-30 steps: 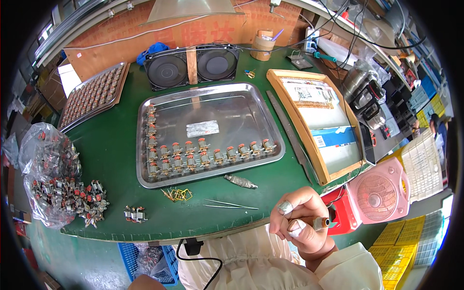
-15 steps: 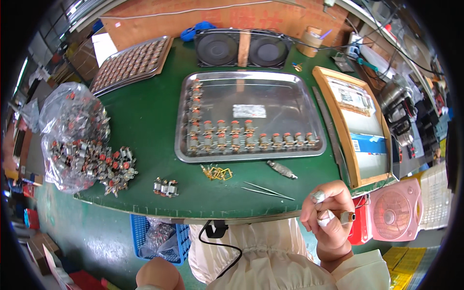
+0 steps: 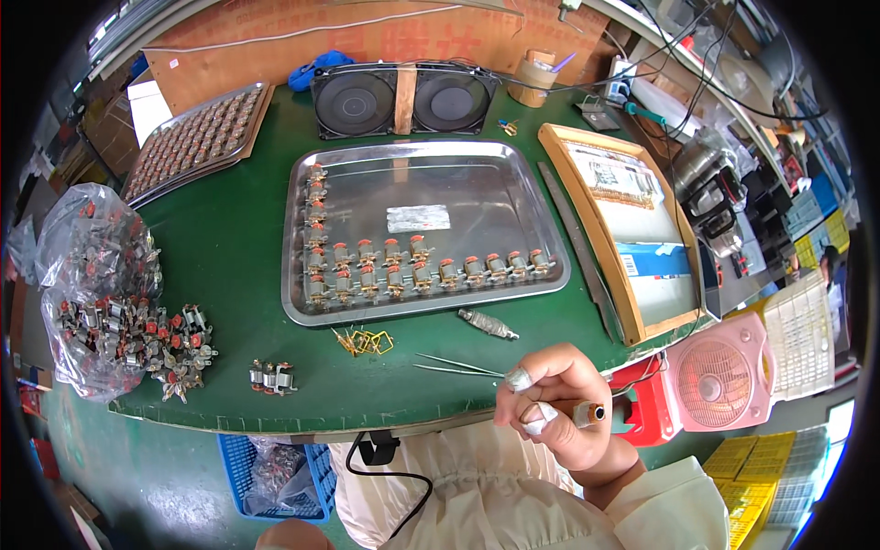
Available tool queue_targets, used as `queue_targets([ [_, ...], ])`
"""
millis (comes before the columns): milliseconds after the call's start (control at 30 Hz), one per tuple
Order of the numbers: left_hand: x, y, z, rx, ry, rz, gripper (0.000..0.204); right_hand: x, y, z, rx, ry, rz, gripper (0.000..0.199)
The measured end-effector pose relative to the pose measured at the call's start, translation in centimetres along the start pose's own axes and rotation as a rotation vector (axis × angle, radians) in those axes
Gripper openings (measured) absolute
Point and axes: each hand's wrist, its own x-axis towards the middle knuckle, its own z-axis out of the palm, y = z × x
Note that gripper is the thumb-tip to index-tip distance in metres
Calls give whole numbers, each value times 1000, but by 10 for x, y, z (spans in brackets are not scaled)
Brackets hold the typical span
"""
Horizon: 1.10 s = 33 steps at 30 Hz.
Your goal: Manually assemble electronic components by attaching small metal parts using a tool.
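My right hand is above the table's front edge, its fingers curled and white wrapping on two digits. A small cylindrical motor with a copper-coloured end is held in it, on the side away from the fingertips. Metal tweezers lie on the table, their right end beside the wrapped fingertip; whether they touch I cannot tell. My left hand is out of view; only a bit of bare skin shows at the lower edge. Beyond, a steel tray carries small red-topped motors along its left and near sides.
A plastic bag of motors spills onto the table's left. A small motor cluster, yellow wire pieces and a grey wrapped piece lie before the tray. A wooden frame stands right; twin fans behind.
The whole view has shifted, so the table things appear further left. My right hand has moved left toward the tweezers' near end, still holding the motor.
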Motion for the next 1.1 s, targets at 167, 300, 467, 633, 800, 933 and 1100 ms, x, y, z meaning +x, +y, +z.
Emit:
queue_targets([
  [167,-36,-66,-37,666,-284,-472,25,1,10,-8,-38,-5,32,29],
  [300,-48,-91,-40,840,-1045,-585,30,6,16,-10,-331,-57,176,27],
  [467,-49,-97,-70,781,-1146,-640,27,43,21,29,-796,-462,92,35],
  [633,-52,-93,-70,723,-1203,-609,29,72,67,71,-1127,-487,-37,34],
  [800,-52,-92,-72,737,-1280,-597,33,97,106,88,-1330,-474,-93,35],
  [933,-52,-95,-74,785,-1323,-508,36,111,111,80,-1296,-556,-68,34],
  [1100,-57,-97,-80,876,-1344,-396,39,123,74,72,-849,-688,281,28],
])
